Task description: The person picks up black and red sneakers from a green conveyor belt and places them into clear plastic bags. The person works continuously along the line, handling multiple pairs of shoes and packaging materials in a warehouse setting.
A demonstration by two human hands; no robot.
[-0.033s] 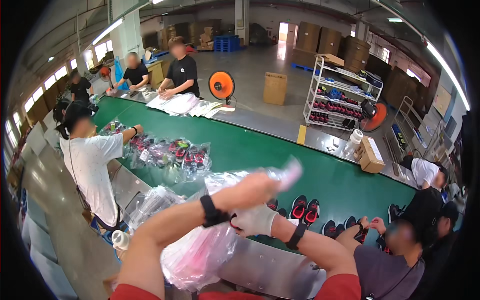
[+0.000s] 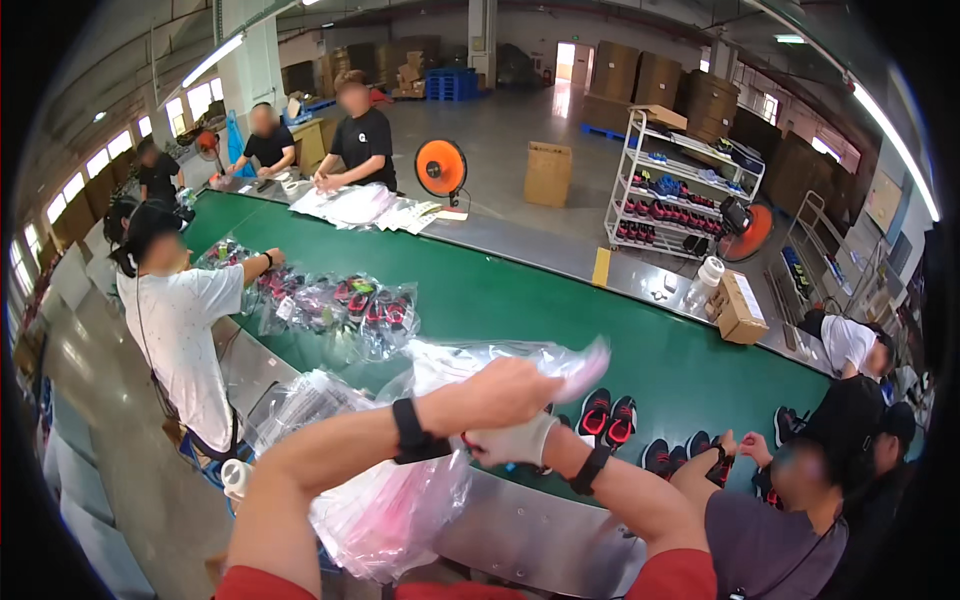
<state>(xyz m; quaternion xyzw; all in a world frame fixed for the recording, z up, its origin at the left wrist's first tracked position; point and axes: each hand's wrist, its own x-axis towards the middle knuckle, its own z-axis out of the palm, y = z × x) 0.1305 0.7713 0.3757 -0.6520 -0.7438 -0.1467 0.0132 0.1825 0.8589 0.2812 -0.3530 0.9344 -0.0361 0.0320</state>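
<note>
My left hand [image 2: 497,392], bare with a black wristband, is closed on a clear plastic bag [image 2: 505,355] stretched over the green belt; a pinkish end of plastic sticks out past its fingers. Just below it, my right hand [image 2: 512,440], in a whitish glove, has curled fingers partly hidden behind my left wrist; what they hold cannot be made out. Beneath my forearms lies a stack of clear and pink plastic bags [image 2: 395,515]. To the right of my hands, a pair of black and red shoes [image 2: 607,418] stands on the belt.
The green conveyor belt [image 2: 480,290] runs across between metal edges. Bagged shoes [image 2: 350,305] lie on it to the left, by a person in white. Another person sits close at right, near more shoes [image 2: 668,457]. An open carton [image 2: 741,308] and orange fan [image 2: 440,166] stand beyond.
The plastic bag now spreads out flatter and longer beyond my left hand. My left hand has lowered slightly. The gloved right hand stays about where it was.
</note>
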